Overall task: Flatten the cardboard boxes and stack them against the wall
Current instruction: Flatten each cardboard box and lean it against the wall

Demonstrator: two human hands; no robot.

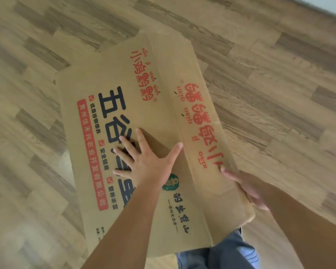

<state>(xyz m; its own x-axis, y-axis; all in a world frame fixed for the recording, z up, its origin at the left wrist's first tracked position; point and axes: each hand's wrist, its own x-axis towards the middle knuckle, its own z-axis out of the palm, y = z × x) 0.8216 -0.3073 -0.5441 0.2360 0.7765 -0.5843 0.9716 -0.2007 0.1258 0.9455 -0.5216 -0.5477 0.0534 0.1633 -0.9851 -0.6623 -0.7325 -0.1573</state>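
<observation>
A brown cardboard box (149, 105) printed with red and black characters lies nearly flat in front of me, above the wooden floor. My left hand (147, 162) presses flat on its big printed panel with the fingers spread wide. My right hand (246, 187) grips the box's right edge near the lower corner, thumb on top and fingers hidden underneath. The panel with red characters on the right side folds slightly along a crease.
Wood-pattern plank floor (279, 84) surrounds the box on all sides. A pale strip of wall base (330, 10) shows at the top right corner. My leg in blue jeans (227, 253) shows below the box.
</observation>
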